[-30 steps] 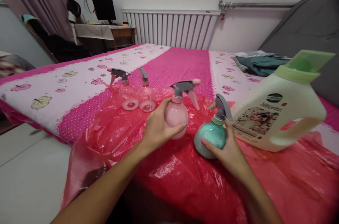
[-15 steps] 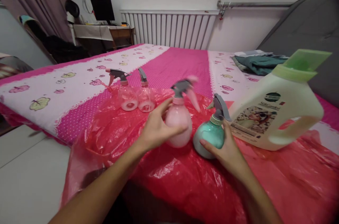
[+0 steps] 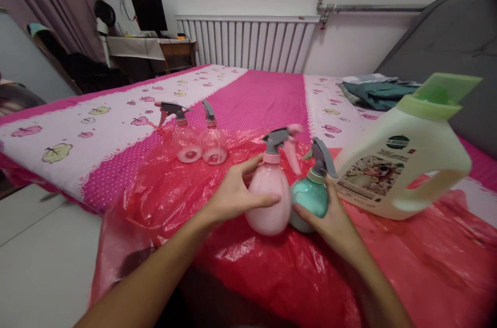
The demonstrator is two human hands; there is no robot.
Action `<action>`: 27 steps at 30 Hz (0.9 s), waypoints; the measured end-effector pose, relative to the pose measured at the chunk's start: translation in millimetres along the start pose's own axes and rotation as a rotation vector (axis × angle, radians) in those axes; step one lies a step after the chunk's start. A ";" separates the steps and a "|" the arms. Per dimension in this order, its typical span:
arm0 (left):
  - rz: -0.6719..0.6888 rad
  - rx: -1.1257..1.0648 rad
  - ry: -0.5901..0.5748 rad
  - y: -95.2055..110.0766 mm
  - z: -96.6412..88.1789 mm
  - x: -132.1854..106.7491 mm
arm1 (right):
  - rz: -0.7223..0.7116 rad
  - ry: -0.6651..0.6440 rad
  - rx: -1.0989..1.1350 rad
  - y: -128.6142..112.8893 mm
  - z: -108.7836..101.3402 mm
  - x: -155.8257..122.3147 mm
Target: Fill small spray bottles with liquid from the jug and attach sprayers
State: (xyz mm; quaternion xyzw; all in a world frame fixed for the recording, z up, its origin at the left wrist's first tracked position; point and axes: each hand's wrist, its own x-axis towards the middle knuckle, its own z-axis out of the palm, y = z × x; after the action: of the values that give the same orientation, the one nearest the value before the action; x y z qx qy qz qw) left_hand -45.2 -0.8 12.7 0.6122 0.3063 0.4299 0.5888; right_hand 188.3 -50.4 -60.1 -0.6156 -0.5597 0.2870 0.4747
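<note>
My left hand [image 3: 238,191] is wrapped round a pink spray bottle [image 3: 269,217] with a grey and pink trigger head; pinkish-white liquid seems to fill it. My right hand [image 3: 330,214] grips a green spray bottle [image 3: 310,196] whose grey trigger head tilts up. The pink bottle stands just left of the green one, partly in front of it, and their sides look to be touching. Red plastic sheeting [image 3: 233,261] lies beneath both. Behind, to the left, two clear spray bottles [image 3: 187,144] with pink collars stand upright side by side.
A large cream detergent jug [image 3: 423,162] with a green cap stands close to my right hand. The bed [image 3: 264,95] has a pink patterned sheet, with folded clothes [image 3: 380,94] at the right. Beyond are a radiator [image 3: 248,43] and a desk with a monitor [image 3: 149,12].
My left hand has brought the pink spray bottle down and to the right, against the green one. My right hand and the green bottle have barely moved.
</note>
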 end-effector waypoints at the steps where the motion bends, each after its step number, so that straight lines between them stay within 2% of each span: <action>1: -0.026 -0.048 -0.013 -1.0 0.9 0.0 | -0.012 -0.002 0.006 0.2 -0.1 0.0; 3: -0.060 -0.122 -0.054 -3.6 2.1 0.3 | -0.026 -0.006 0.020 1.1 -0.2 0.1; 6: -0.005 0.048 -0.038 -6.8 1.5 2.9 | -0.013 0.000 0.004 3.2 0.0 0.4; 8: 0.026 0.128 0.031 -7.9 -0.7 6.3 | 0.002 0.018 -0.014 4.4 0.5 1.2; 11: 0.018 -0.017 0.201 -9.2 -6.2 12.5 | 0.021 0.042 -0.033 3.7 0.5 2.9; 14: -0.066 -0.076 0.338 -12.5 -12.9 17.2 | 0.093 0.084 -0.001 -2.0 -4.2 2.9; 16: -0.080 0.043 0.395 -16.2 -17.3 18.6 | 0.130 0.087 0.061 -7.8 -10.5 0.5; 18: -0.042 0.256 0.443 -20.2 -20.6 19.0 | 0.138 0.046 0.182 -13.4 -17.5 -3.4; 21: 0.031 0.501 0.431 -23.8 -22.0 18.7 | 0.119 0.087 0.257 -19.0 -23.8 -8.5; 25: 0.049 0.506 0.380 -23.6 -19.3 17.7 | 0.091 0.038 0.264 -23.2 -21.1 -10.7; 27: 0.050 0.530 0.368 -23.1 -18.1 17.2 | 0.074 0.058 0.272 -25.7 -18.4 -11.7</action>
State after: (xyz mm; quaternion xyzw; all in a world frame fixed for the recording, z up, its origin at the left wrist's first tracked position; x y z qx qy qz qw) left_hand -50.6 25.4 -8.3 0.6633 0.4940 0.4530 0.3330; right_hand 191.4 -68.5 -31.8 -0.5739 -0.4786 0.3597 0.5588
